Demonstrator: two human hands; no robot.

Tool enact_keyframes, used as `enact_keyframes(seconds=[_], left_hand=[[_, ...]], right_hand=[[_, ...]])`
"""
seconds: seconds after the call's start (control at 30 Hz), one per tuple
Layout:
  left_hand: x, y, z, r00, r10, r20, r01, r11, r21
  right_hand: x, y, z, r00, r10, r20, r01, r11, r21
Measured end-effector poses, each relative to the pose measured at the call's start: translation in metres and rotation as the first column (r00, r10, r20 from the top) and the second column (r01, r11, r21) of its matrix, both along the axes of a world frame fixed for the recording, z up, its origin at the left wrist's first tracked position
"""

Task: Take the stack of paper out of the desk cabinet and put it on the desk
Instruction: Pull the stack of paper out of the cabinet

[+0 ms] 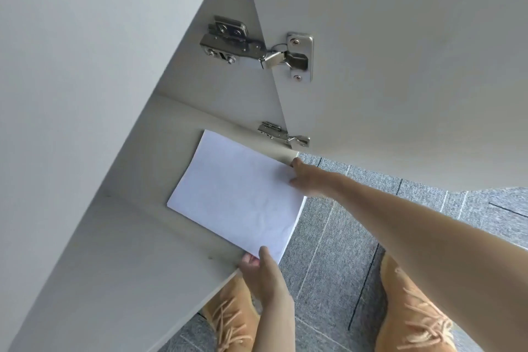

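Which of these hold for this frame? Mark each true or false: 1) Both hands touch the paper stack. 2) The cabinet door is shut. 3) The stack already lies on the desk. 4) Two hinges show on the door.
1) True: the left hand and the right hand both grip the paper stack.
2) False: the cabinet door stands open.
3) False: the stack is at the cabinet shelf front edge.
4) True: an upper hinge and a lower hinge.

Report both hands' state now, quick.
Left hand: closed on the near corner of the stack of paper, thumb on top.
Right hand: gripping the stack's far edge by the cabinet door.
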State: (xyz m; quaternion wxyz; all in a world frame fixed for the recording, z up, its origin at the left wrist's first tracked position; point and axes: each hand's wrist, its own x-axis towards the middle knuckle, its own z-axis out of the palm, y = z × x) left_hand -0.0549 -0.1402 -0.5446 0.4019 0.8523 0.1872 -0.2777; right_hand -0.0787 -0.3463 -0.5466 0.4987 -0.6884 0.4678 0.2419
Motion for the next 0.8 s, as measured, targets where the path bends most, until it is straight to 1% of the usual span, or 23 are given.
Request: enact_keyframes(seconds=[0.1,0.2,0.27,0.37,0.4,0.47,0.53,0.67,0.73,0.8], left_hand=[[-0.025,0.011,-0.003,0.964,0.162,-0.209,-0.166,0.986,-0.001],[-0.023,0.015,-0.016,0.942,0.145,-0.303,-0.168,0.985,-0.048],[-0.015,0.016,-0.019,0.929,0.098,-0.356,-0.146,0.983,-0.109],[0.0,0.016,-0.014,0.912,0.03,-0.409,-0.132,0.966,-0.223],[0.004,0.016,-0.009,0.9,-0.002,-0.437,-0.129,0.954,-0.269],[0.011,0.016,0.006,0.866,-0.028,-0.5,-0.148,0.939,-0.31],[0.018,0.018,0.016,0.864,-0.045,-0.502,-0.136,0.938,-0.318],[0.016,0.022,0.056,0.892,-0.157,-0.424,-0.023,0.921,-0.389],[0.006,0.026,0.081,0.907,-0.183,-0.38,0.033,0.929,-0.368],[-0.003,0.03,0.11,0.918,-0.194,-0.346,0.083,0.947,-0.31]], right_hand=[[-0.047,-0.006,-0.008,0.998,0.001,-0.07,0.009,0.989,0.148],[-0.068,-0.006,-0.009,0.994,0.023,-0.107,0.005,0.967,0.256],[-0.068,-0.006,-0.008,0.997,0.015,-0.079,0.005,0.969,0.246],[-0.062,-0.003,-0.011,0.993,-0.119,-0.02,0.121,0.976,0.182],[-0.059,0.0,-0.012,0.991,-0.132,-0.013,0.132,0.976,0.173],[-0.053,0.006,-0.011,0.997,-0.079,0.012,0.076,0.984,0.159],[-0.049,0.01,-0.002,1.0,-0.023,0.021,0.02,0.992,0.124],[-0.051,0.015,0.032,0.998,-0.045,0.04,0.042,0.997,0.071],[-0.058,0.021,0.06,0.999,-0.025,0.048,0.023,0.998,0.051],[-0.065,0.028,0.093,0.998,0.019,0.065,-0.02,1.0,0.024]])
